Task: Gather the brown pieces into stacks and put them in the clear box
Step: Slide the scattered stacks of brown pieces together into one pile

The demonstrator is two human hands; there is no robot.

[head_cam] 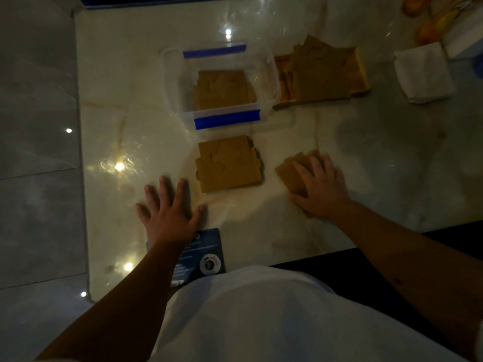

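A clear box [269, 74] with blue tape strips stands at the middle back, with a stack of brown pieces [223, 90] inside. In front of it a second brown stack [228, 164] lies on the glossy table. To its right my right hand [318, 184] lies flat on a few tilted brown pieces [288, 172], with the thumb at their near edge. My left hand [170, 205] rests flat on the table with fingers spread, just left of the second stack and not touching it. More brown pieces [321, 71] are heaped in a wooden tray [362, 74] right of the box.
Folded white cloth [423, 74] lies at the far right, with orange and white items [433, 19] behind it. A dark blue card [203, 257] sits at the near table edge under my left wrist. The table's left edge [81, 152] borders a grey floor.
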